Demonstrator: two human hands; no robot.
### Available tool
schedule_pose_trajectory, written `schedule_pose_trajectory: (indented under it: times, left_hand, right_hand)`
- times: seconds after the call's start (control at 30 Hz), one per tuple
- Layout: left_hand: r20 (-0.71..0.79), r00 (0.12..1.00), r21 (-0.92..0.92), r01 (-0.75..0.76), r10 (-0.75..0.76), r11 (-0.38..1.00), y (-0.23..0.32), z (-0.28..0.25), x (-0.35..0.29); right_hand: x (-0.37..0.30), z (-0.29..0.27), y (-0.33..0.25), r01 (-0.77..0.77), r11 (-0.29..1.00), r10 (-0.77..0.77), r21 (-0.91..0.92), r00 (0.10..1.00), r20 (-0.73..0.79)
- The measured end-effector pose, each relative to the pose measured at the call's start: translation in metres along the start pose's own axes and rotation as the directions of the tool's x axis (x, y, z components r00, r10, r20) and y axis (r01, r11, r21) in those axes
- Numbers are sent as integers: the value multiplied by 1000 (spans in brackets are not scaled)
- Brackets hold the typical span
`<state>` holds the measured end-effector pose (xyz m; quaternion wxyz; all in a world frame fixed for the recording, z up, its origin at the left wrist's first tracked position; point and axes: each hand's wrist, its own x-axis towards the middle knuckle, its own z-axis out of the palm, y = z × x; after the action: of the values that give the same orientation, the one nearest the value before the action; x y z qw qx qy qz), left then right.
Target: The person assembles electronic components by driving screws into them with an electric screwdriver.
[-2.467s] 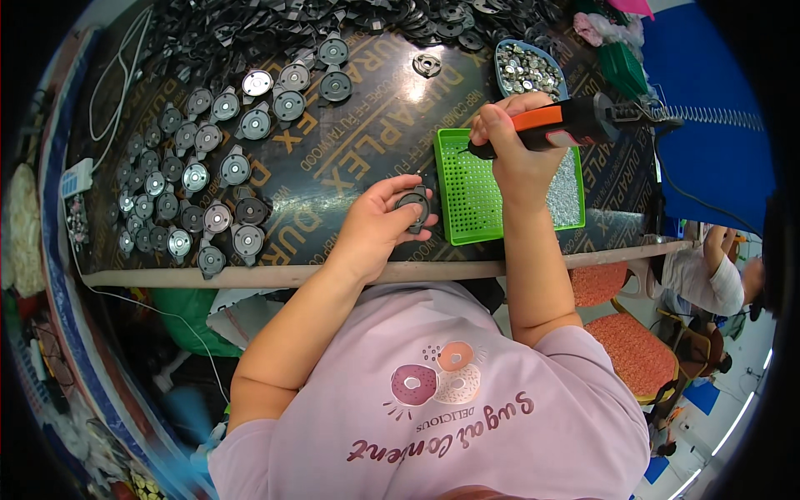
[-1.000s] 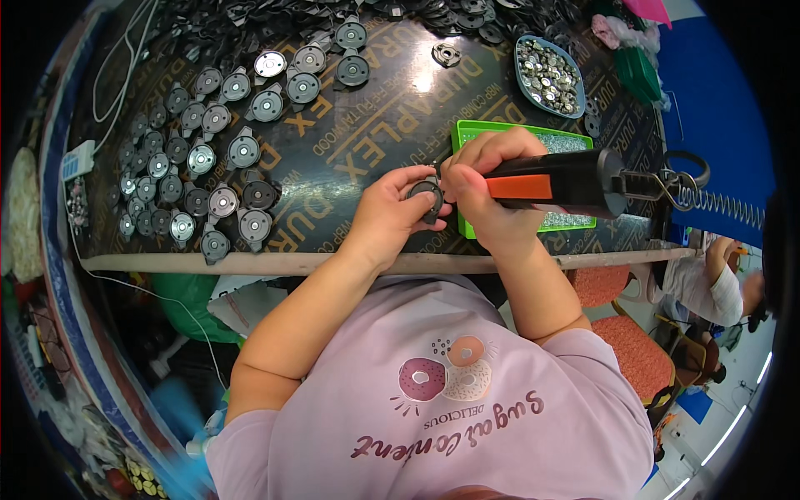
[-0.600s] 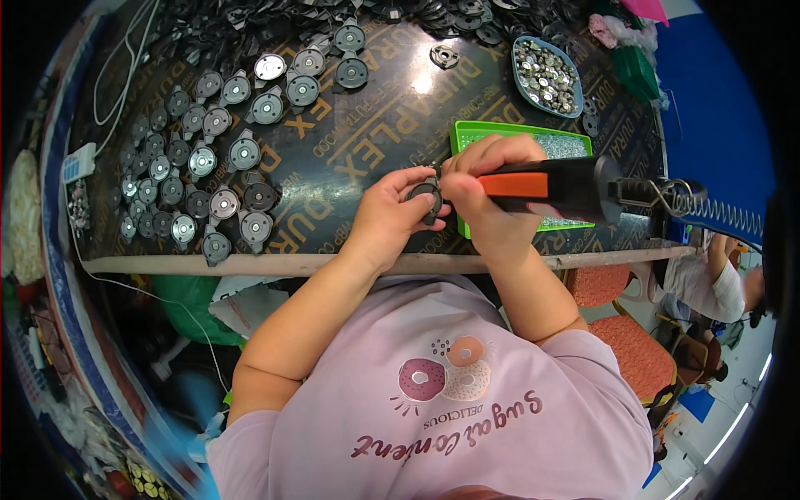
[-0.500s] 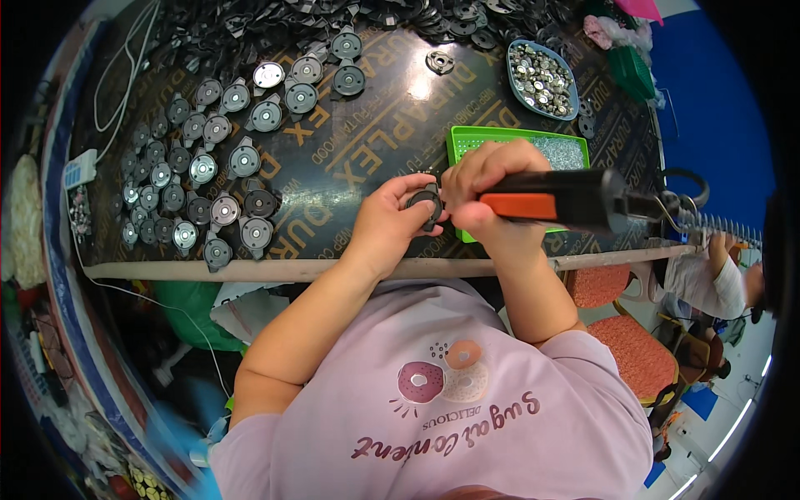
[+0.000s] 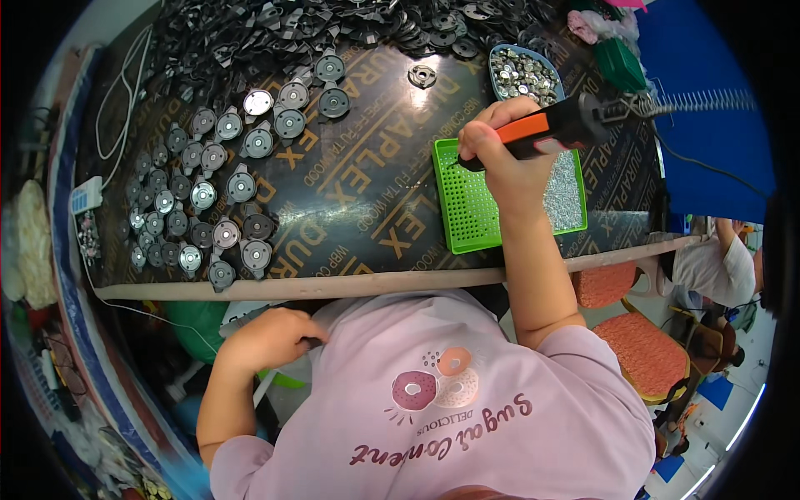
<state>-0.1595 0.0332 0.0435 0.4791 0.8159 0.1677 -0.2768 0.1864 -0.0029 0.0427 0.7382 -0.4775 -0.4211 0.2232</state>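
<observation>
My right hand (image 5: 502, 137) is wrapped round a black and orange electric screwdriver (image 5: 550, 132). Its tip points down over the perforated left side of a green tray (image 5: 467, 229); small silver screws (image 5: 567, 200) fill the tray's right side. My left hand (image 5: 275, 337) is below the table's front edge, beside my shirt, with its fingers closed. At its fingertips shows a bit of a black round part (image 5: 313, 342), mostly hidden by the hand. Several black round parts with metal discs (image 5: 203, 194) lie in rows on the left of the table.
A heap of black parts (image 5: 275, 37) covers the far side of the table. A blue bowl of metal pieces (image 5: 523, 75) stands beyond the tray, and a lone ring-shaped part (image 5: 422, 77) lies left of it. A coiled cord (image 5: 700, 102) runs right from the screwdriver.
My left hand has left the screwdriver and gone down and left past the table edge with the black part. My right hand has lifted the screwdriver away, over the tray.
</observation>
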Motion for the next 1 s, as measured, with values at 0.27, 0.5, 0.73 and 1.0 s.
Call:
schedule_pose_trajectory:
  times: [0.27, 0.5, 0.73, 1.0]
  left_hand:
    - [18, 875, 413, 434, -484, 800, -39, 57, 5]
    - [-835, 502, 241, -34, 225, 970, 34, -85, 69]
    - [-961, 225, 263, 574, 159, 776, 29, -148, 147]
    - [-898, 349, 368, 258, 270, 893, 27, -133, 166]
  right_hand:
    - [3, 4, 5, 12, 1000, -12, -6, 1000, -6]
    - [0, 2, 5, -31, 999, 30, -28, 999, -39]
    - [2, 4, 5, -17, 1000, 17, -17, 999, -35]
    - [2, 1, -2, 60, 991, -63, 119, 998, 28]
